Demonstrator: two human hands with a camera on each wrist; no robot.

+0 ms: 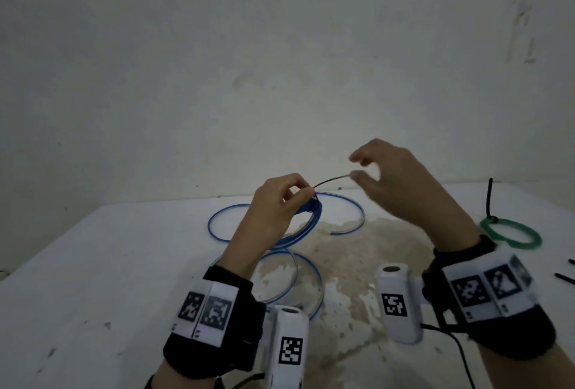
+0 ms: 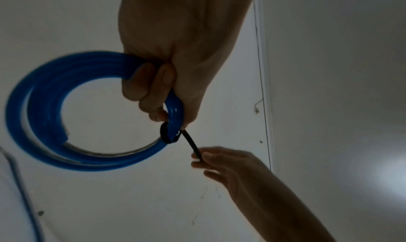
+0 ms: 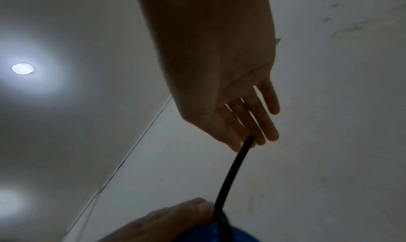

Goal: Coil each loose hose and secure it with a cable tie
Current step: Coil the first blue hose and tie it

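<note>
Centre frame, the left hand (image 1: 277, 201) grips the blue hose coil (image 2: 44, 106) steady so the right hand (image 1: 401, 183), fingers otherwise loose, pinches the black cable tie (image 2: 191, 141) tail to cinch it.

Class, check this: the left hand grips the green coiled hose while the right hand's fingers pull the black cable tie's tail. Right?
Wrong colour: the left hand grips the blue coiled hose, as the left wrist view shows. The right hand does pull the black cable tie.
</note>
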